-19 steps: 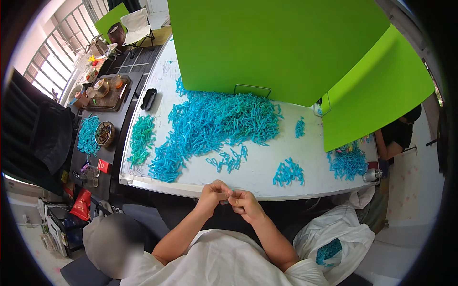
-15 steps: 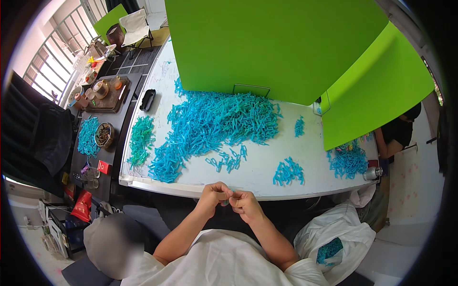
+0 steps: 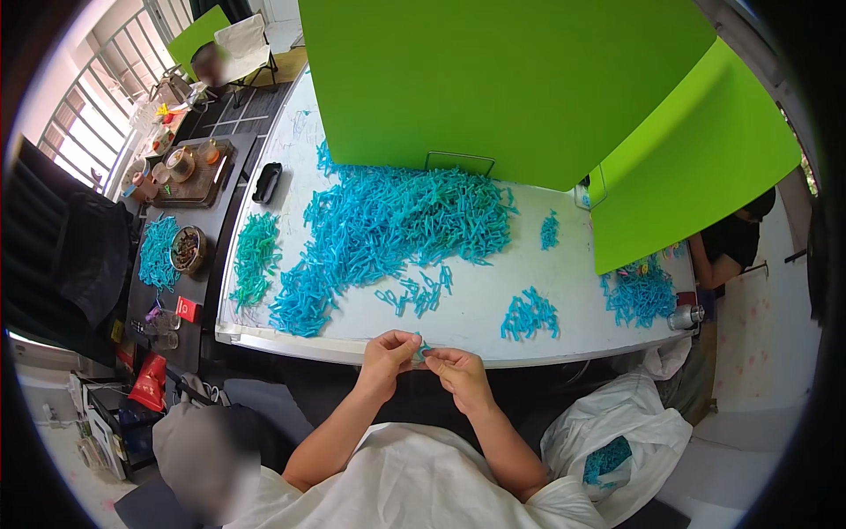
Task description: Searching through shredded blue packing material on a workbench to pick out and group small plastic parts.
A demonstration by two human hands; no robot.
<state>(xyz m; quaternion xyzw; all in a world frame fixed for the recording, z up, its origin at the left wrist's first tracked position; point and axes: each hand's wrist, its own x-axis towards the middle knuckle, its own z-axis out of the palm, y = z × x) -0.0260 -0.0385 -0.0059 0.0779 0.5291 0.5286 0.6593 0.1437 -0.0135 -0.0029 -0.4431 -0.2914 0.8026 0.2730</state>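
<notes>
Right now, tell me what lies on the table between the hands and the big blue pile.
In the head view, between the hands and the big blue pile lies bare white table, apart from a small scatter of blue pieces.

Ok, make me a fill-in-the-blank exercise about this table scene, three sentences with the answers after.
1. The left hand and right hand pinch one small ____ plastic piece together.
2. The big pile of blue pieces lies on a ____ table.
3. The upright boards behind the pile are ____.

Answers: blue; white; green

Left hand (image 3: pixel 388 354) and right hand (image 3: pixel 458 370) meet fingertip to fingertip, forearms bent inward.
</notes>
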